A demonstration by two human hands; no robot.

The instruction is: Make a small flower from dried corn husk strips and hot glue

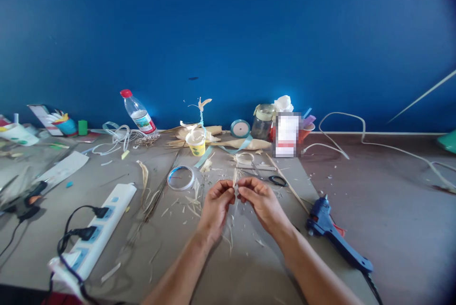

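My left hand [220, 200] pinches a small pale piece of dried husk [235, 176] upright between thumb and fingers. Close against its other side, my right hand [261, 198] is closed in a pinch at the lower part of the same piece. Thin pale fibres hang below the fingertips. Beyond the hands stands a yellow-and-white paper cup [195, 146] holding a blue-wrapped stem topped with husk pieces. A roll of tape [181, 178] lies left of my left hand. Black-handled scissors [277, 180] rest just past my right hand.
A blue glue gun [337, 236] lies at right, another glue gun [24, 203] at far left. A white power strip [101, 231] with black plugs lies front left. A bottle [140, 115], ribbon spool [240, 128] and jar [262, 122] line the blue wall. Husk scraps litter the table.
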